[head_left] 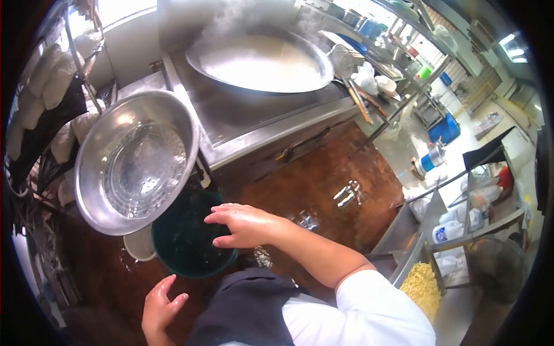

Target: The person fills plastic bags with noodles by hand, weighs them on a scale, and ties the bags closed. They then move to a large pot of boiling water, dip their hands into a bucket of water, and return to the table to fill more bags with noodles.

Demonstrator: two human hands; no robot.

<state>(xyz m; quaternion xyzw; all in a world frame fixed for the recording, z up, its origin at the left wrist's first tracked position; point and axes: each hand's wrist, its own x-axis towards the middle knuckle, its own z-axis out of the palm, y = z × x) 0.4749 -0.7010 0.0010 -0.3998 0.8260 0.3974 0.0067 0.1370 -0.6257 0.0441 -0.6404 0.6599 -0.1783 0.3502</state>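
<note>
My right hand is held out over the dark green tub, its fingers and thumb apart and nothing in it. Lower down, my left hand is raised near my body with thumb and fingers spread, also holding nothing. A large metal bowl, tilted and wet inside, is at the left above both hands; neither touches it. Part of the green tub is hidden by the bowl and by my right hand. A whitish bucket shows beneath the bowl's lower edge.
A steaming wide pan sits in the metal stove top. A strainer and wooden-handled tools lie at its right. Yellow strips fill a container at the lower right. The brown floor has wet patches.
</note>
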